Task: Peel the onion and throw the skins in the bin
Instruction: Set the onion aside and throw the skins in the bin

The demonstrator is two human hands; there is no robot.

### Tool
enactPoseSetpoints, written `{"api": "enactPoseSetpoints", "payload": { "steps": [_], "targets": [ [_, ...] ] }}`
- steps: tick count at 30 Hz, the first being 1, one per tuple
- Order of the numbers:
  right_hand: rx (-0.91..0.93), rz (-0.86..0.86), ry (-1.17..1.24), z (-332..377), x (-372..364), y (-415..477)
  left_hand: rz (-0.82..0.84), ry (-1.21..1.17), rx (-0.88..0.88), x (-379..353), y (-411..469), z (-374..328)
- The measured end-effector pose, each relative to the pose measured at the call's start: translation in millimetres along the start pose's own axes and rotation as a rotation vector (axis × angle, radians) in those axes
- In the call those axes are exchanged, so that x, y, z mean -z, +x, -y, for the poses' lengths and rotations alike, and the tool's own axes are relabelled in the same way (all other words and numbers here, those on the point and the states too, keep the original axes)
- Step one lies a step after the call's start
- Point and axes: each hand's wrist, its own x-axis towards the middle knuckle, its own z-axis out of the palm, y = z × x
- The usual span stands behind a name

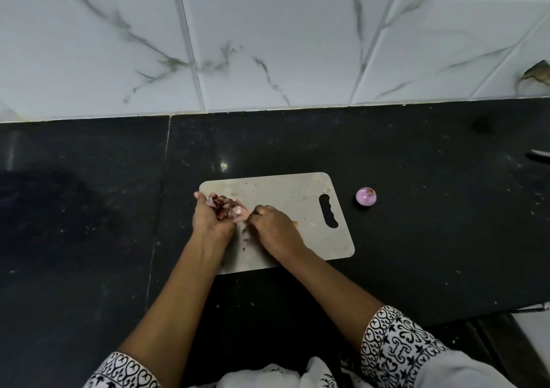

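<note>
Sleeves, white cloth with black scroll-print cuffs (395, 346): nearest the lens, at 5 and 7 o'clock of the frame, bare forearms reaching forward from them.

Wall, white marble-look tiles with grey veining (268, 39): fills the upper field, 10 to 2 o'clock.

Counter, black speckled stone (89, 209): runs the full width below the wall.

Cutting board, pale grey rectangular, rounded corners, slotted handle hole on its 3 o'clock end (285, 191): lies flat on the counter at centre.

Right hand (275, 227): knuckles up over the board, fingers curled together against the held onion's 3 o'clock side; whether they pinch skin, cannot tell.

Left hand (212, 218): at the board's 9 o'clock edge, fingers closed around the held onion and loose skins.

Held onion, pinkish, partly peeled (239, 212): between both hands, over the board.

Second onion, small round purple, peeled (366, 196): on the counter at 3 o'clock of the board, apart from it.

Skins, thin reddish-purple flakes (218, 206): bunched in the left hand; a few scraps on the board just below the hands.
</note>
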Motion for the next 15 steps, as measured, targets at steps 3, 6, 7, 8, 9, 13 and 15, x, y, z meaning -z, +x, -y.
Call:
{"api": "enactPoseSetpoints", "payload": {
  "steps": [3, 6, 7, 8, 9, 13, 15],
  "targets": [
    [-0.352, -0.127, 0.442, -4, 10, 4, 0.014, -0.02, 0.006, -3, -7, 3],
    [-0.615, -0.13, 1.193, 6, 28, 8, 0.03, -0.042, -0.004, -6, -10, 7],
    [-0.589, -0.133, 1.286, 12, 32, 8, 0.028, -0.028, -0.024, -7, -9, 8],
    [-0.551, -0.141, 1.307, 19, 34, 9, 0.035, -0.016, -0.048, -7, -9, 9],
    [-0.512, -0.156, 1.253, 25, 36, 8, 0.038, -0.004, -0.067, -7, -8, 12],
    [-0.298, -0.291, 0.579, 44, 30, 14, 0.069, 0.049, -0.09, -5, -11, 21],
    [-0.21, -0.318, 0.372, 49, 29, 17, 0.088, 0.043, -0.075, -1, -11, 23]
  ]
}}
